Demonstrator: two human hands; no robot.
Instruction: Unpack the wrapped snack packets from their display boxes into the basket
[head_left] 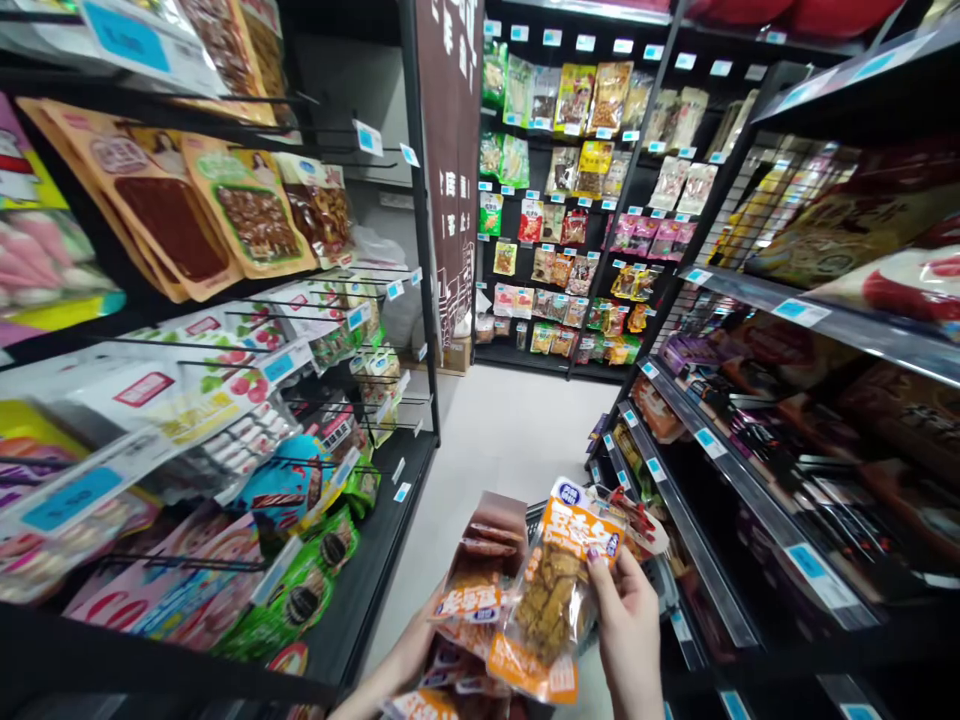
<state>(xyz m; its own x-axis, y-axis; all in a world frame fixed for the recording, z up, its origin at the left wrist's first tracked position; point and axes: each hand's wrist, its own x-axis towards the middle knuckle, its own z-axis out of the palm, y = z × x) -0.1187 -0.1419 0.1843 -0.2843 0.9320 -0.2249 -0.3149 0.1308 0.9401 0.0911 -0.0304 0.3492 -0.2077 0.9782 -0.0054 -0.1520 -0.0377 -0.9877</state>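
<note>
An orange and clear snack packet (553, 590) with brown pieces showing through its window is held upright in my right hand (631, 625), thumb on its front. My left hand (431, 622), at the lower middle, is wrapped round a bunch of similar snack packets (476, 585). Most of its fingers are hidden behind them. Some of these packets sit inside or against a brown carton-like piece (499, 508). The right packet overlaps the bunch's right side. Behind my right hand, part of a grey basket (664, 578) shows, with a red and white packet (637, 522) above it.
Black shelves with hooks hold bagged snacks (262, 210) close on my left. On the right, more shelves (739, 580) carry bags and price tags. A pale floor aisle (510, 420) runs to a rear rack of hanging packets (577, 170). A cardboard box (455, 355) stands by the brown panel.
</note>
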